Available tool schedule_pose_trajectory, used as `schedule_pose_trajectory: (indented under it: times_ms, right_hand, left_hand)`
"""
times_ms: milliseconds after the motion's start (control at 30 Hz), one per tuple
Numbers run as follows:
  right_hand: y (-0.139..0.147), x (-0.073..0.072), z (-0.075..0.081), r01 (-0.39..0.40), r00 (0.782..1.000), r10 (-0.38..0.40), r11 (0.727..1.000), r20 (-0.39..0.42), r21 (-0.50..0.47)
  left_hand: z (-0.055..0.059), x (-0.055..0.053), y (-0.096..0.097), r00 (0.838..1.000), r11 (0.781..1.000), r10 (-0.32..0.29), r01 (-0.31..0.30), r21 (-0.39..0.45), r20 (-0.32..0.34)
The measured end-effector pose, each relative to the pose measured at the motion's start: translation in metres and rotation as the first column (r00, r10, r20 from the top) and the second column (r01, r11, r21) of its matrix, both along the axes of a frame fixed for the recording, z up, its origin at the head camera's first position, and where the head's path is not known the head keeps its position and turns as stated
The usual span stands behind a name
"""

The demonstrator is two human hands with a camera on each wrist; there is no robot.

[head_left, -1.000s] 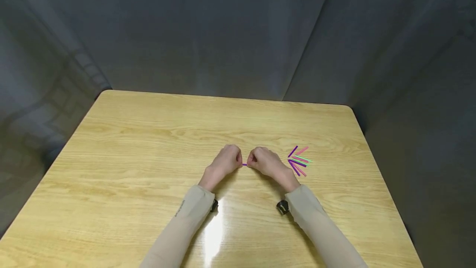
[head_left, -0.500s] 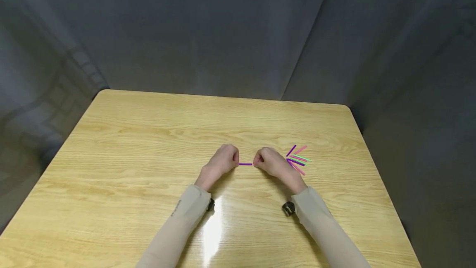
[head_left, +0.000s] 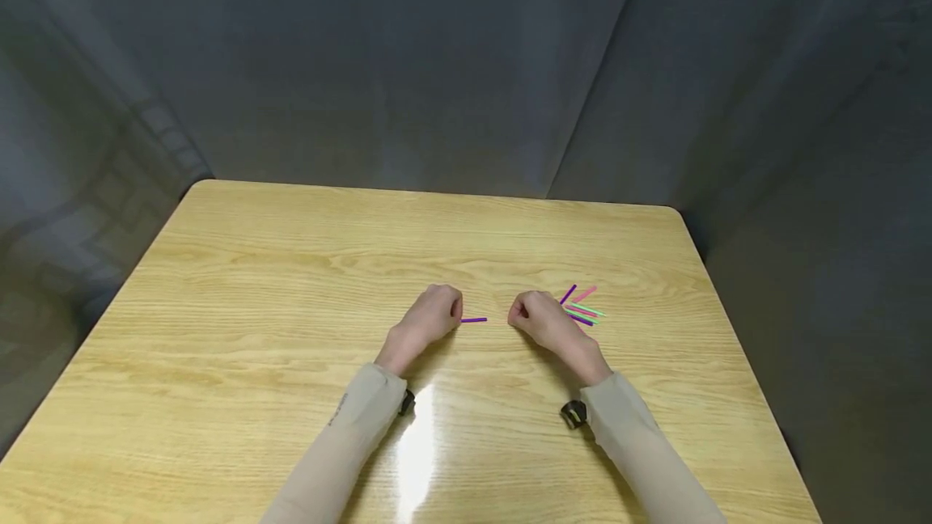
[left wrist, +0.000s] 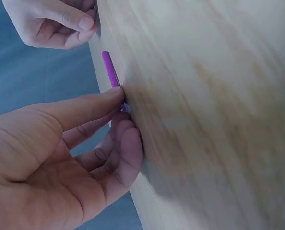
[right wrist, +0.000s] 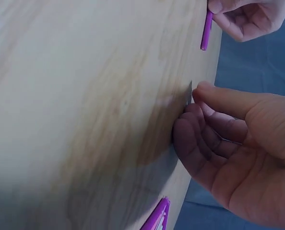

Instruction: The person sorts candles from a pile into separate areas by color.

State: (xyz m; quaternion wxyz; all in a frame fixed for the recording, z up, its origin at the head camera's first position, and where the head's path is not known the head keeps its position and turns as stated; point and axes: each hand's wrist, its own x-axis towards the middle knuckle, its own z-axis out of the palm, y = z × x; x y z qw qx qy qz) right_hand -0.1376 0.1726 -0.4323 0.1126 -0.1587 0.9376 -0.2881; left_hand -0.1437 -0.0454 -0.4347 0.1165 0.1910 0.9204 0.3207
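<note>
My left hand [head_left: 425, 318] pinches one end of a short purple stick [head_left: 475, 319] between thumb and fingertips, low at the table surface. In the left wrist view the purple stick [left wrist: 111, 69] pokes out past the thumb, its free end pointing at my other hand. My right hand [head_left: 549, 322] is a short way to the right of that end, apart from it. Its fingers are curled with the thumb close to the index finger, and nothing shows between them in the right wrist view. Part of the gripped stick is hidden by the left fingers.
Several loose purple, pink and green sticks [head_left: 582, 312] lie fanned out just right of my right hand, which partly covers them. The wooden table [head_left: 291, 265] has dark grey curtains [head_left: 408, 63] behind it and at both sides.
My right hand has let go of the purple stick and moved right, covering more of the loose sticks. My left hand has shifted slightly left, carrying the stick, which now shows a free right end.
</note>
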Motion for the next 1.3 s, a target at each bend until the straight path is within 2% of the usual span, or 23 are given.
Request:
schedule_pose_trajectory:
  times_ms: [133,233,433,533,633,733,800,1100,1300]
  right_hand:
    - [0.009,0.000,0.002,0.065,0.998,-0.065,0.998,-0.026,0.008]
    - [0.019,0.001,0.005,0.122,0.991,-0.121,0.992,-0.056,0.010]
    - [0.044,0.006,0.009,0.220,0.974,-0.220,0.975,-0.050,-0.002]
    - [0.054,0.008,0.010,0.252,0.966,-0.252,0.968,-0.053,0.000]
    - [0.061,0.011,0.009,0.266,0.961,-0.264,0.964,-0.089,0.020]
    - [0.064,0.016,0.010,0.272,0.956,-0.263,0.960,-0.134,0.059]
    - [0.065,0.020,0.010,0.276,0.955,-0.264,0.958,-0.137,0.079]
    - [0.065,0.034,0.007,0.326,0.940,-0.310,0.939,-0.142,0.110]
    - [0.067,0.040,0.001,0.337,0.932,-0.313,0.934,-0.184,0.119]
  left_hand:
    - [0.000,-0.001,-0.003,1.000,1.000,0.017,-0.017,0.003,0.024]
    - [0.000,-0.001,-0.005,0.999,0.999,0.033,-0.033,0.002,0.020]
    - [0.003,-0.005,-0.010,0.999,0.998,0.052,-0.051,0.021,-0.017]
    - [0.006,-0.008,-0.013,0.998,0.997,0.070,-0.069,0.038,-0.003]
    - [0.009,-0.012,-0.017,0.995,0.994,0.093,-0.094,0.046,0.019]
    - [0.009,-0.017,-0.023,0.993,0.992,0.119,-0.119,0.035,0.013]
    - [0.009,-0.019,-0.027,0.991,0.990,0.137,-0.137,0.029,0.000]
    - [0.009,-0.030,-0.040,0.972,0.972,0.232,-0.233,0.025,0.020]
    - [0.004,-0.037,-0.039,0.969,0.968,0.248,-0.248,0.020,0.015]
